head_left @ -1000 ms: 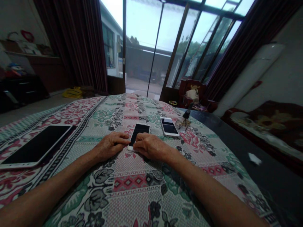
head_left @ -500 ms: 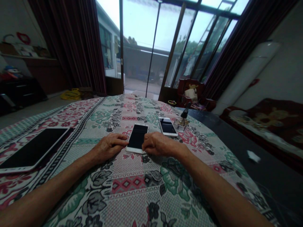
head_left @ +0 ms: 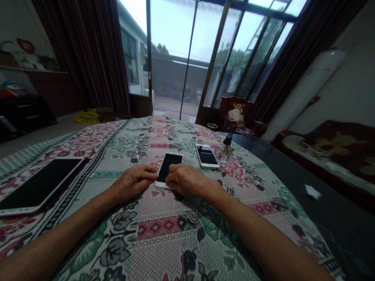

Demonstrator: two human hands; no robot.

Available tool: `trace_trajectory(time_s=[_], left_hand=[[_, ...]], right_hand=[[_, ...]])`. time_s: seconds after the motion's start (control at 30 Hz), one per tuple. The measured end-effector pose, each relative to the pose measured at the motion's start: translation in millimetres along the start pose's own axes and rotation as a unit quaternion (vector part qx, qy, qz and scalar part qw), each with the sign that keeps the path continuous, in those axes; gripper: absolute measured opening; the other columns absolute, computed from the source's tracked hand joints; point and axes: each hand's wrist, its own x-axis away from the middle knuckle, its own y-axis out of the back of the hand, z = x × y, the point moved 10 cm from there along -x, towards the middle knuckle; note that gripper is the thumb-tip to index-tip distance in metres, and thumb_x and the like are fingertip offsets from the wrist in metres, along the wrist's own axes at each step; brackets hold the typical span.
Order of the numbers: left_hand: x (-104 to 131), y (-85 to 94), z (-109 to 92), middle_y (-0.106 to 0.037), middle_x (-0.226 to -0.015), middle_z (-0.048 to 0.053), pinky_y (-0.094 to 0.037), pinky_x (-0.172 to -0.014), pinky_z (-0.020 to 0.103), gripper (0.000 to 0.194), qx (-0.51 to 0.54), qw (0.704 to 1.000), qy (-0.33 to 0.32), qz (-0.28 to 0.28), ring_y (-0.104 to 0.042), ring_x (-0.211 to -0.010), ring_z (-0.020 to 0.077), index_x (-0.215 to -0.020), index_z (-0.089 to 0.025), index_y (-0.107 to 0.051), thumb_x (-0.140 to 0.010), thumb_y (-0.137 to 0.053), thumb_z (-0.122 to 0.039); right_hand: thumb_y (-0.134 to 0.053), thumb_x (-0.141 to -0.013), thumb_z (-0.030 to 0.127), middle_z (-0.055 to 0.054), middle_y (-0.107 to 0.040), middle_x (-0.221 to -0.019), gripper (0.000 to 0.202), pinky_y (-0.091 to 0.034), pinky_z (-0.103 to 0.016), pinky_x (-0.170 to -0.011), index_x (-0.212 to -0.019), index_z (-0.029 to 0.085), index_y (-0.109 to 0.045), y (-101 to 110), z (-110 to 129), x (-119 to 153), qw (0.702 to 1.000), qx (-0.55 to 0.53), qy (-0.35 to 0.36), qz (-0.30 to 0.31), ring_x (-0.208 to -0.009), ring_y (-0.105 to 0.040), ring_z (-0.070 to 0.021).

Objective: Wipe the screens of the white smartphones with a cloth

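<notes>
Ctr phone flat on counter; step appears to be R-side work at lower end.
L hand loosely extended by L edge; R hand curled over phone, grip: can't tell. Next req., prob.: phone kept steady.

A white, dark-screened phone lies flat on the patterned tablecloth — face up.

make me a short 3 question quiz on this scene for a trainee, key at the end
1. True or false: the right hand is over part of the middle phone.
2. Fill in: in this view, the far phone lies to the ____ of the middle phone.
3. Which is nearest the left hand? A the curtain, B the sofa, C the middle phone

Key: 1 true; 2 right; 3 C
</notes>
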Motion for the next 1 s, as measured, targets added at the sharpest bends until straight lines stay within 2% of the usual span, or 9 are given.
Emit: trace_trajectory(time_s=[0.3, 0.5, 0.7, 0.83, 1.0], left_hand=[[-0.6, 2.3, -7.4, -0.072, -0.111, 0.006, -0.054, -0.089, 0.036, 0.026, -0.004, 1.0, -0.017, 0.0, -0.067, -0.1, 0.0205, -0.094, -0.028, -0.077, -0.081, -0.055, -0.024], [-0.2, 3.0, -7.1, -0.072, -0.111, 0.005, -0.053, -0.09, 0.036, 0.026, -0.003, 1.0, -0.012, -0.002, -0.067, -0.101, 0.0202, -0.094, -0.028, -0.077, -0.081, -0.056, -0.022], [1.0, 2.3, -2.8, -0.072, -0.11, 0.005, -0.053, -0.089, 0.036, 0.024, -0.002, 1.0, -0.019, -0.022, -0.066, -0.1, 0.0203, -0.093, -0.028, -0.077, -0.082, -0.056, -0.025], [1.4, -0.4, 2.3, -0.072, -0.109, 0.005, -0.053, -0.089, 0.037, 0.022, 0.003, 1.0, -0.013, -0.021, -0.066, -0.099, 0.0206, -0.093, -0.029, -0.077, -0.083, -0.058, -0.029], [1.2, 0.0, 3.5, -0.073, -0.108, 0.006, -0.053, -0.088, 0.037, 0.023, 0.016, 0.999, -0.021, -0.029, -0.067, -0.098, 0.0207, -0.093, -0.028, -0.077, -0.083, -0.057, -0.03]], right_hand=[[-0.052, -0.084, 0.009, -0.005, -0.063, -0.084, 0.023, -0.038, -0.025, -0.067, -0.086, 0.019, -0.072, 2.2, -18.8, 13.6, 0.999, 0.003, 0.01, 0.042, -0.074, -0.054, -0.0136], [-0.052, -0.083, 0.012, -0.006, -0.066, -0.081, 0.02, -0.039, -0.025, -0.065, -0.084, 0.017, -0.071, 3.3, -17.3, 14.1, 0.999, 0.015, -0.005, 0.028, -0.07, -0.055, -0.014], [-0.048, -0.089, 0.017, -0.009, -0.069, -0.082, 0.021, -0.04, -0.026, -0.067, -0.084, 0.014, -0.068, 3.9, -9.5, 15.2, 0.998, 0.034, -0.021, 0.044, -0.07, -0.057, -0.0143], [-0.05, -0.088, 0.015, -0.012, -0.07, -0.087, 0.02, -0.041, -0.027, -0.067, -0.086, 0.013, -0.07, 1.8, -8.1, 13.0, 0.993, 0.064, -0.063, 0.074, -0.074, -0.06, -0.0166], [-0.051, -0.087, 0.013, -0.012, -0.07, -0.089, 0.02, -0.041, -0.027, -0.064, -0.09, 0.013, -0.071, 2.4, -28.9, 9.9, 0.985, 0.075, -0.14, 0.067, -0.077, -0.062, -0.0184]])
